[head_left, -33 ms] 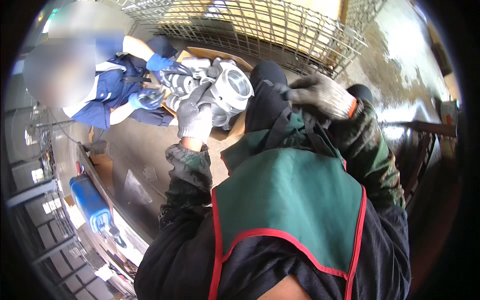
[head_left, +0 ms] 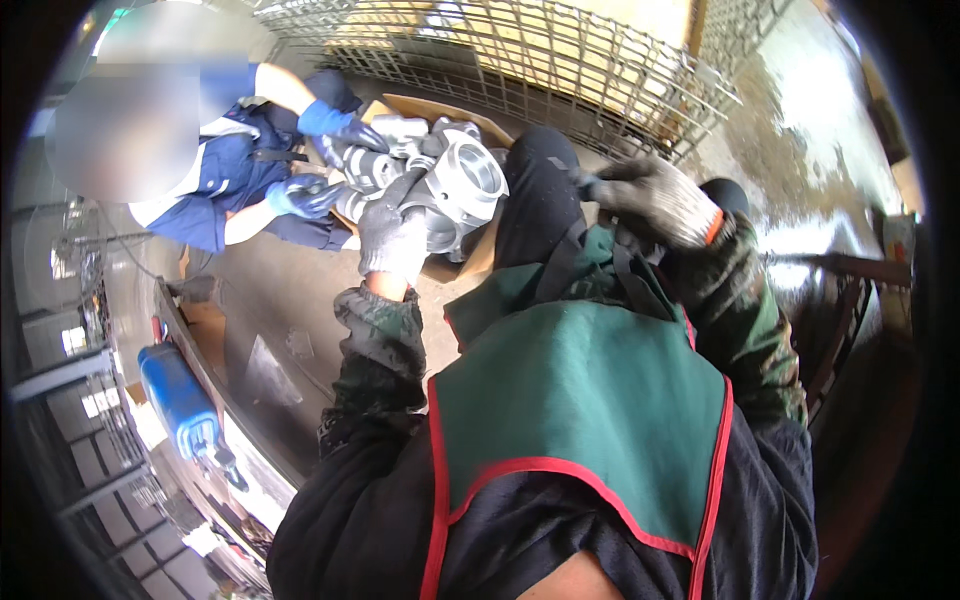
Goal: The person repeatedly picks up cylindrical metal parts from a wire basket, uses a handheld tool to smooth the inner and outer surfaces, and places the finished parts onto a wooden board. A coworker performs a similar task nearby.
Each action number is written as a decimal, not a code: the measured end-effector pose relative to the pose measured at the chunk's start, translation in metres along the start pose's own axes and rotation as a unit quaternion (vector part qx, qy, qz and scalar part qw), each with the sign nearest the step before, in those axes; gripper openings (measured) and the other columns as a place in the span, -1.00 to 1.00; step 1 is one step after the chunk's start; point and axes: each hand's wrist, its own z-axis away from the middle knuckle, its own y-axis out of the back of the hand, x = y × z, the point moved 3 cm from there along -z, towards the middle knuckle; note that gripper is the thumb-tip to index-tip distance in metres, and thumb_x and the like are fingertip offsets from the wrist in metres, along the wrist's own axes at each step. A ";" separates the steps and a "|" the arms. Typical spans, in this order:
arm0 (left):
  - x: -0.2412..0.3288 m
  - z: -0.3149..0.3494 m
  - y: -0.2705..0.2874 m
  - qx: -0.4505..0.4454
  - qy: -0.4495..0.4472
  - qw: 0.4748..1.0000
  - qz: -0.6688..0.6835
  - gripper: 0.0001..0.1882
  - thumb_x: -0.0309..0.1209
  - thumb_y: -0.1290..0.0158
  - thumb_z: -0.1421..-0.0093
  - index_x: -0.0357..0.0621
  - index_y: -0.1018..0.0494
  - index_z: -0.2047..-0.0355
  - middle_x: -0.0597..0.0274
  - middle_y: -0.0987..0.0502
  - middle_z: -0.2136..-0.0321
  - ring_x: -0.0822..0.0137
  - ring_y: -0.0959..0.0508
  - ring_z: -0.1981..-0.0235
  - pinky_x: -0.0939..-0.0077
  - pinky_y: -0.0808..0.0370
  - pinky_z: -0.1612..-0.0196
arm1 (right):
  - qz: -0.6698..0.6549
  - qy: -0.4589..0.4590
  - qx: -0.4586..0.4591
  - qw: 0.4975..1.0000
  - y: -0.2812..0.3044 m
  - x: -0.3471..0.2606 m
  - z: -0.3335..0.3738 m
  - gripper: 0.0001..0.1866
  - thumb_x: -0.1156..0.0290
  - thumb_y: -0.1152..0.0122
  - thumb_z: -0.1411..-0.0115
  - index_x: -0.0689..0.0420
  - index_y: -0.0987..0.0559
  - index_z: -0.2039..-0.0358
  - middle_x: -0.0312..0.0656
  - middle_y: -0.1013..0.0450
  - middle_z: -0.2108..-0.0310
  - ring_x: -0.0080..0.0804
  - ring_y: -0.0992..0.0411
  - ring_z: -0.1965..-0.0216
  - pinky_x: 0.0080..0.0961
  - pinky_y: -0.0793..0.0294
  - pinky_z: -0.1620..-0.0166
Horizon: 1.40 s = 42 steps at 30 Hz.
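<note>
My left hand (head_left: 393, 235), in a pale knit glove with dark fingers, grips a silver metal fitting (head_left: 468, 182) with a wide round opening, at the near right of a cardboard box of parts. Some of its fingers are hidden behind the metal. By my right knee, my right hand (head_left: 665, 203), gloved alike, is closed with its fingers bent. A small grey-blue end shows at its fingertips; what it belongs to is too small to tell. Several other silver fittings (head_left: 368, 170) lie in the cardboard box (head_left: 482, 250).
Across the box a co-worker in blue gloves has one hand (head_left: 345, 135) at the fittings and another (head_left: 305, 196) beside them. A wire mesh cage (head_left: 560, 60) stands behind. At left are a blue jerrycan (head_left: 180, 400) and a plastic sheet (head_left: 272, 370) on the floor.
The co-worker's nearer hand has shifted slightly right, toward the fittings. The whole view has moved a little. My hands keep nearly the same places.
</note>
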 end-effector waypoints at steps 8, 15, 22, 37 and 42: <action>-0.150 -0.016 -0.010 -0.062 0.160 0.937 -0.303 -0.62 -0.19 0.03 -0.18 -0.24 -0.56 0.20 -0.15 -0.57 0.23 -0.13 -0.55 0.17 0.09 -0.48 0.14 | -0.175 -0.053 0.108 0.977 -0.003 0.054 0.019 -0.66 0.31 -0.15 -0.27 0.27 -0.52 0.03 -0.36 -0.47 0.44 -0.66 -0.37 0.57 -0.72 -0.35 0.54; -0.220 -0.031 -0.055 -0.115 0.096 0.908 -0.390 -0.64 -0.19 0.03 -0.19 -0.22 -0.56 0.24 -0.16 -0.56 0.21 -0.09 -0.56 0.16 0.10 -0.49 0.12 | -0.085 -0.056 0.083 0.991 0.004 0.079 0.000 -0.60 0.23 -0.24 -0.19 0.27 -0.54 0.08 -0.22 -0.48 0.46 -0.47 -0.42 0.51 -0.51 -0.43 0.40; -0.186 -0.043 -0.076 -0.051 0.135 0.938 -0.315 -0.70 -0.18 -0.03 -0.18 -0.15 -0.56 0.29 -0.08 -0.59 0.28 -0.06 -0.58 0.21 0.11 -0.52 0.19 | -0.142 0.018 0.072 0.987 0.009 0.063 -0.005 -0.54 0.49 -0.24 -0.10 0.28 -0.47 -0.04 -0.34 -0.43 0.36 -0.63 -0.38 0.39 -0.62 -0.42 0.32; -0.104 -0.082 -0.076 -0.059 0.013 0.981 -0.187 -0.45 -0.15 -0.13 -0.08 0.03 -0.36 -0.09 -0.01 -0.53 0.09 -0.04 -0.49 0.02 0.21 -0.41 -0.04 | -0.147 0.160 0.218 0.951 0.091 -0.026 -0.042 -0.50 0.60 -0.28 -0.11 0.30 -0.43 -0.10 -0.22 -0.49 0.13 -0.51 -0.46 0.18 -0.57 -0.51 0.11; -0.049 -0.114 -0.088 -0.031 0.004 0.996 -0.083 -0.47 -0.21 -0.19 -0.03 0.10 -0.45 -0.07 0.08 -0.51 0.05 0.07 -0.41 -0.10 0.25 -0.34 -0.13 | -0.078 0.178 0.223 0.955 0.113 -0.058 -0.079 -0.52 0.60 -0.25 -0.14 0.32 -0.43 -0.10 -0.20 -0.50 0.09 -0.56 -0.43 0.09 -0.60 -0.44 0.00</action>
